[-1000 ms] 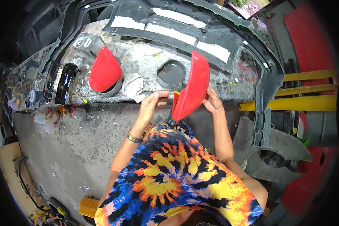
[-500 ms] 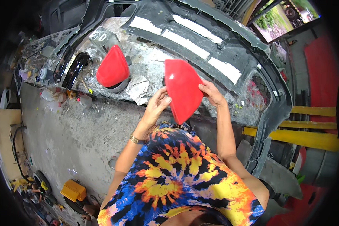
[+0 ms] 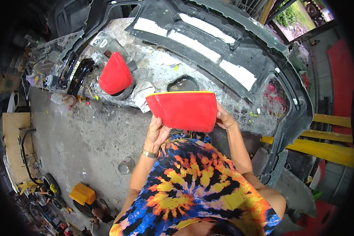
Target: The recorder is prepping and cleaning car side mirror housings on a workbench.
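Observation:
Between my two hands is a glossy red car mirror cover (image 3: 185, 112), a curved shell with a thin yellow line along its far edge. My left hand (image 3: 158, 130) grips its near left side, thumb and fingers pinched on the rim. At the right end my right hand (image 3: 225, 118) is closed on it, part of the fingers hidden behind the shell. A second red mirror cover (image 3: 116, 74) rests on a dark round stand at the left of the work table (image 3: 145, 59). Just beyond the held cover sits a round dark container (image 3: 183, 83).
A large dark bumper (image 3: 196, 37) with white strips arches over the table. Crumpled paper (image 3: 142, 94) and a clear plastic container (image 3: 106, 43) lie at the left. Yellow beams (image 3: 322, 143) stick out at the right. A clear jar (image 3: 126, 165) stands on the floor.
The mirror cover in my hands has been turned from standing tall to lying sideways, showing its yellow-lined edge. Both hands have come slightly nearer to me.

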